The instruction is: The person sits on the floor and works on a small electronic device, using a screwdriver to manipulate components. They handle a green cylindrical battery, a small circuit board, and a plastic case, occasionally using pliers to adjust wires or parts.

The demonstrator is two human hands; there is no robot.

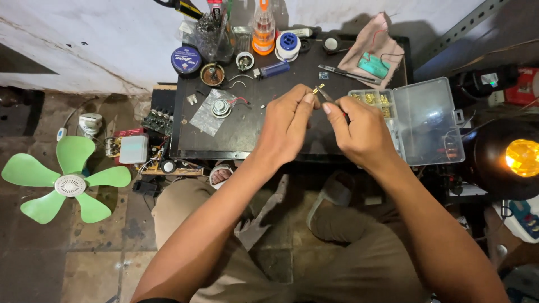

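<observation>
Hands over dark tray [224, 147]: left [286, 124] and right [359, 130] pinch small brass part [319, 88].

Head camera, looking steeply down, close over dark worktable [224, 143]

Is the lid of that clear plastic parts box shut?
No: the clear parts box lies open, its lid folded out flat to the side, with small brass pieces showing in the compartments.
</observation>
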